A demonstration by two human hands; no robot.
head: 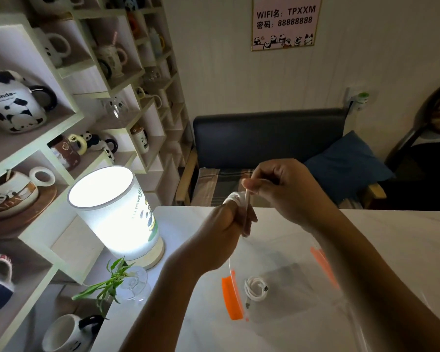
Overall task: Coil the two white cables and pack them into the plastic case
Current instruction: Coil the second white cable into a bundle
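Above the white table, my left hand (225,226) is curled, with turns of a white cable (235,198) wrapped around its fingers. My right hand (280,185) pinches the same cable just above, holding a straight strand that runs down to the left hand. A thin tail of it hangs below toward the table. A second white cable (255,290) lies coiled inside the clear plastic case (285,273), which rests open on the table with orange clasps (232,298) at its left and right edges.
A lit cylindrical lamp (117,212) stands at the table's left corner, with a small glass vase and green plant (127,280) in front of it. Shelves of panda mugs (15,105) fill the left. A dark sofa (264,138) with a blue cushion sits behind the table.
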